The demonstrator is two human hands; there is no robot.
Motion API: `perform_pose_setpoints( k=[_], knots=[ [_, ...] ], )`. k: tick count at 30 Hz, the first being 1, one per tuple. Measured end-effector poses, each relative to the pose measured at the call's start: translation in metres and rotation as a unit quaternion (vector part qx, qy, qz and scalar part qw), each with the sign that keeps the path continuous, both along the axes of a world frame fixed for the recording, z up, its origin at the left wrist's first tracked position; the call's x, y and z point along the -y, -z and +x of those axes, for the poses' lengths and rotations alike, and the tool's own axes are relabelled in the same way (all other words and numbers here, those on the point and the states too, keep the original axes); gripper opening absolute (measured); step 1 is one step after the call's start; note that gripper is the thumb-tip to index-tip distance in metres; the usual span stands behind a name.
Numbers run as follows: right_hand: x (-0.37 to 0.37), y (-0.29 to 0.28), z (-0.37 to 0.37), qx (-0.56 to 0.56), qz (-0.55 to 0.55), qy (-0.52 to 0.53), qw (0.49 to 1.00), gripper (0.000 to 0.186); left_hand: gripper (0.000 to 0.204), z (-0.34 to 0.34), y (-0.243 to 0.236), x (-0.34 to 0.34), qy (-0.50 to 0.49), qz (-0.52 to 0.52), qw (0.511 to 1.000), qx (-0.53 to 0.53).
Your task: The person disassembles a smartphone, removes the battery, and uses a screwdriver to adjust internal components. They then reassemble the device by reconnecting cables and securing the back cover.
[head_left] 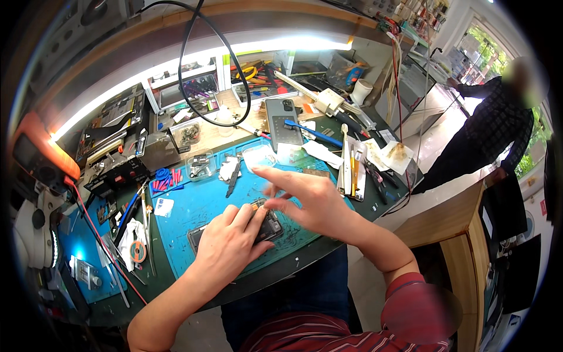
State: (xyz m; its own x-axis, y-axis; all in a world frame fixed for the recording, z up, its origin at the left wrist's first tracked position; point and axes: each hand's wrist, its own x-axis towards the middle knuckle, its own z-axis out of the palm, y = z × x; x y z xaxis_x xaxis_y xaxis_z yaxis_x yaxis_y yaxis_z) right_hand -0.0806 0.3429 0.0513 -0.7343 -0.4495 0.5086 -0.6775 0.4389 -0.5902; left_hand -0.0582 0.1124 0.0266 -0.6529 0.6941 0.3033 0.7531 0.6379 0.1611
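Note:
An opened phone (271, 229) with its dark inner parts exposed lies on the blue work mat (176, 234), near the bench's front edge. My left hand (226, 234) holds it, fingers across the top and thumb along the near edge, hiding much of its middle. Just above the phone's right end is my right hand (314, 202). Its index finger stretches left and its thumb is apart; the other fingers are partly hidden and blurred, and no object shows in them. Beyond my hands, a dark flat strip (233, 180) lies on the mat.
Behind the mat are a grey phone (283, 120), a blue brush (314, 132) and a small clear box (200, 165). Pliers (375, 179) lie at right, an orange multimeter (44, 155) stands at left. A black cable (182, 64) hangs overhead. Another person (484, 126) stands at right.

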Motion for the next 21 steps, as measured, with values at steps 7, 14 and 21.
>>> perform_pose_setpoints(
  k=[7, 14, 21],
  knots=[
    [0.001, -0.004, 0.005, 0.032, 0.018, 0.043, 0.998, 0.06, 0.077, 0.001, -0.003, 0.001, 0.006, -0.022, 0.999, -0.039],
    [-0.041, 0.048, 0.005, -0.053, 0.151, 0.229, 0.96, 0.053, 0.084, 0.003, -0.003, -0.005, 0.009, 0.007, 1.0, -0.025],
    [-0.133, 0.022, 0.011, -0.13, -0.081, 0.473, 0.868, 0.018, 0.086, 0.009, 0.0, 0.011, 0.007, 0.015, 0.999, -0.052]
  ],
)
